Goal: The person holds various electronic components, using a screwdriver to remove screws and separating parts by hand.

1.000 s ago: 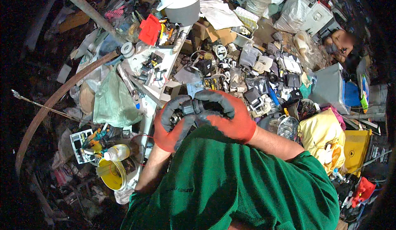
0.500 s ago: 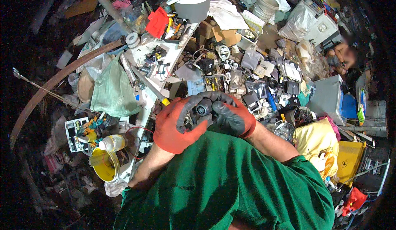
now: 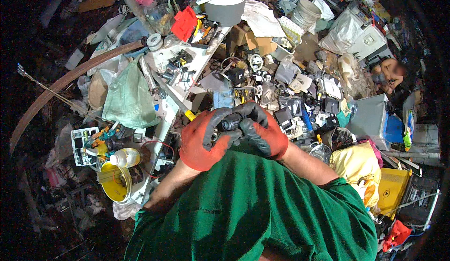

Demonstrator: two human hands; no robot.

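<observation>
Both my hands wear red gloves with dark grey coated palms and fingers, and they meet in front of my green shirt. A small black cylindrical part (image 3: 230, 122) with a ringed, lens-like end sits between them. My left hand (image 3: 206, 138) is closed around it, thumb below and fingers above. On its other side, the curled fingers of my right hand (image 3: 264, 129) press against the part. The fingertips hide some of it, so its exact kind cannot be told. Just left of my left hand lies a tool with a yellow end (image 3: 189, 115).
A white board (image 3: 165, 112) with small parts runs along my left. A yellow bucket (image 3: 115, 182) and a white bottle (image 3: 125, 158) stand lower left. Mixed electronic scrap (image 3: 300, 108) spreads ahead. A grey box (image 3: 370, 120) is at right; another person (image 3: 390, 73) sits beyond.
The black part has turned slightly, its round end now facing more to the left. Both hands stay on it. The whole view has shifted a little.
</observation>
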